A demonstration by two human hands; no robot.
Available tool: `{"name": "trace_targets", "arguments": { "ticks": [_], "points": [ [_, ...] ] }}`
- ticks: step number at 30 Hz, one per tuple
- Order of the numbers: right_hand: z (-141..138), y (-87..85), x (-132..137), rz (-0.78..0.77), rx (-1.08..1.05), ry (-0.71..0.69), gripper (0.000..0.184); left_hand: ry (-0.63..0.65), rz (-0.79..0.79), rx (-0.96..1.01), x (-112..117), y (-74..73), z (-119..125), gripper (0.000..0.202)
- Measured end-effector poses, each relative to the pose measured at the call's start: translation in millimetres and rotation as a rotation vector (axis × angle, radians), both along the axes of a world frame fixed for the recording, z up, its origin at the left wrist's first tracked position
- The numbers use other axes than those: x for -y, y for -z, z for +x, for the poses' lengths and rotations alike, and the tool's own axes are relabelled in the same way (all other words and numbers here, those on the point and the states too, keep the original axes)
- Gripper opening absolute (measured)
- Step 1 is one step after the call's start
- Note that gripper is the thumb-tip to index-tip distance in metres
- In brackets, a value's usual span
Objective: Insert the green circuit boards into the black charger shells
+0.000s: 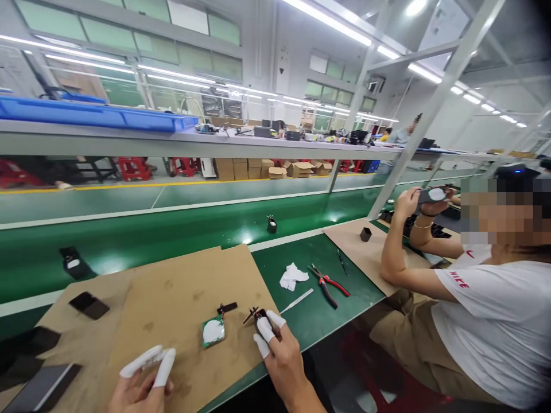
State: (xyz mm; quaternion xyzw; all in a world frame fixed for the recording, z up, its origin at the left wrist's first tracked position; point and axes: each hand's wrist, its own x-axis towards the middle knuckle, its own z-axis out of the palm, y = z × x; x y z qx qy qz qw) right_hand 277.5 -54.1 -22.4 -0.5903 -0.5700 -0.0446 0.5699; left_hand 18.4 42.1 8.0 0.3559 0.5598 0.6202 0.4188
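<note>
White finger cots cover several fingertips of both hands. My right hand (284, 362) pinches a small black part (260, 315) with thin dark prongs sticking out to its left, above the right edge of a brown cardboard sheet (167, 298). Much of that part is hidden behind the fingers. My left hand (144, 381) is open and holds nothing, low over the cardboard with thumb and fingers apart. Between the hands lies a green circuit board (213, 332) with a round white patch on its face. A small black strip (228, 307) lies at its upper edge.
Red-handled pliers (329, 285), a crumpled white tissue (293, 276), a white strip (297, 300) and a thin dark tool (343, 263) lie right. Black pieces (271, 224) sit on the green belt (206, 218). Dark boxes (47, 390) stand left. A co-worker (486, 304) sits right.
</note>
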Motion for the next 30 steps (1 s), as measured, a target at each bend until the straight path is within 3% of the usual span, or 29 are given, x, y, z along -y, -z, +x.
{"name": "trace_targets", "arguments": {
  "ticks": [7, 12, 14, 16, 19, 23, 25, 27, 29, 30],
  "points": [
    [-6.0, -31.6, 7.9, -0.062, -0.453, -0.157, 0.03, 0.057, 0.139, -0.027, 8.7, -3.4, 6.1, 0.052],
    [-33.3, -89.5, 34.7, -0.12, -0.916, -0.253, 0.047, 0.071, 0.161, -0.062, 11.1, 2.6, 6.5, 0.053],
    [-42.4, -117.6, 47.0, -0.101, -1.411, -0.374, 0.044, 0.072, 0.161, -0.07, 11.1, 5.9, 6.7, 0.054],
    [-48.5, -140.9, 57.5, -0.097, -1.681, -0.452, 0.037, 0.083, 0.166, -0.079, 11.4, 7.8, 6.9, 0.053],
    [-53.7, -159.7, 69.9, -0.112, -1.793, -0.491, 0.027, 0.109, 0.176, -0.09, 13.2, 7.9, 6.7, 0.05],
    [-56.8, -157.5, 78.6, -0.118, -1.74, -0.528, 0.028, 0.137, 0.187, -0.095, 15.1, 6.5, 6.5, 0.047],
    [-53.9, -146.4, 77.0, -0.124, -1.549, -0.503, 0.033, 0.135, 0.192, -0.09, 14.9, 6.0, 7.3, 0.046],
    [-44.9, -128.2, 70.2, -0.13, -1.137, -0.361, 0.04, 0.124, 0.196, -0.083, 15.0, 5.2, 8.3, 0.046],
    [-30.2, -104.0, 59.3, -0.092, -0.563, -0.099, 0.042, 0.118, 0.197, -0.077, 16.3, 4.6, 8.6, 0.048],
    [-21.9, -90.5, 52.9, -0.067, -0.468, -0.045, 0.039, 0.118, 0.196, -0.076, 17.4, 4.5, 8.5, 0.048]
  ]
}}
